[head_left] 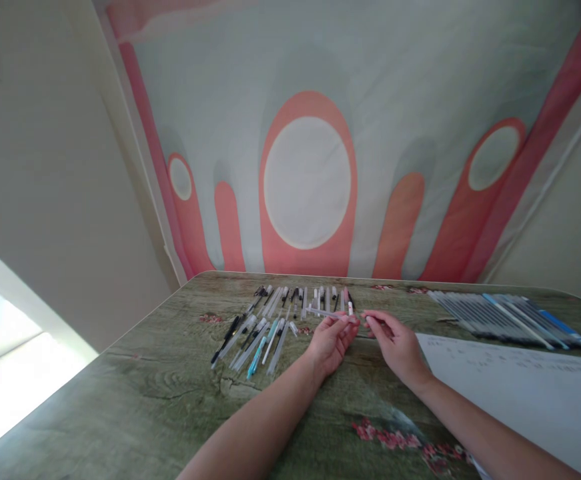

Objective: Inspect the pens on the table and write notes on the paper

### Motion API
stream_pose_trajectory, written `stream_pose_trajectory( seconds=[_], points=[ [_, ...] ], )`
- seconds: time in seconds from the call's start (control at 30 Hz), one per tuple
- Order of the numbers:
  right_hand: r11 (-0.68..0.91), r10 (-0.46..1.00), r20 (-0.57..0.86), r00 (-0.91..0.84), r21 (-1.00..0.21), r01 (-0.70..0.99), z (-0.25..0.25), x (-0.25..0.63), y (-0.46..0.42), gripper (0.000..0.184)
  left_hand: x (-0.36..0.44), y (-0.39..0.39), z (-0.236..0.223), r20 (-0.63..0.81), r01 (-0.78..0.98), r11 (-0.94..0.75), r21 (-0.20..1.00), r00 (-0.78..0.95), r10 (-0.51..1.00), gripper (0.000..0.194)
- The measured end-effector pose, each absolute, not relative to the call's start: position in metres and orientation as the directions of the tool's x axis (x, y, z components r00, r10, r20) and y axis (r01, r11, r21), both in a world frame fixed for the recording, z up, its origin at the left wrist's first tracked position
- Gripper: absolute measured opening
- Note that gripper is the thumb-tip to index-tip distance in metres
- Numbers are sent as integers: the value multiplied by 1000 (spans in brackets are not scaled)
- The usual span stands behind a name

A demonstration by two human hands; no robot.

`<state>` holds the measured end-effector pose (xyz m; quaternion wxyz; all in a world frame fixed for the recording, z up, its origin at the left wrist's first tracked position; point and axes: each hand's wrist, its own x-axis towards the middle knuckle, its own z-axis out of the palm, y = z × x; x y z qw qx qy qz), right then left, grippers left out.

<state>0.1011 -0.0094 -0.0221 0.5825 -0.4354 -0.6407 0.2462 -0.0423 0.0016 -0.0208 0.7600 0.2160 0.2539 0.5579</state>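
My left hand (331, 343) is closed around a clear pen barrel (323, 313), which points left over the table. Just to its right, my right hand (396, 345) pinches thumb and forefinger together near the barrel's right end. Whatever small part sits in that pinch is too small to make out. Left of my hands lie disassembled pens: clear barrels (276, 349), a turquoise pen (256, 359) and a black pen piece (232, 328). A small white piece (293, 328) lies near my left wrist. Behind the hands runs a row of caps and barrels (271, 303).
At the right, a neat row of grey pens or refills (470, 310) includes a blue one (563, 325). A large sheet of paper with handwriting (525, 393) lies in front of them. The wood-patterned table (145, 400) meets a pink-and-green wall covering (385, 100).
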Motion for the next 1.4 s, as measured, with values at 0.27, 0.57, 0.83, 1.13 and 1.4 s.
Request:
stream_pose_trajectory(
  seconds=[0.27,0.57,0.83,1.13,1.4],
  points=[
    [640,728,685,-27,-665,385,-14,98,-13,15,-42,1,-21,-145,-757,322,569,293,945,15],
    [653,707,702,-85,-603,457,-16,98,-14,21,-41,1,-21,-186,-749,331,574,275,943,13],
    [641,697,711,-92,-561,524,-18,99,-15,26,-41,1,-21,-172,-746,326,581,278,945,13],
    [614,732,673,-107,-583,532,-17,100,-15,25,-42,2,-25,-146,-739,342,580,318,937,14],
    [599,737,669,-100,-577,555,-18,101,-18,26,-41,-2,-21,-173,-715,341,611,299,938,15]
  ],
)
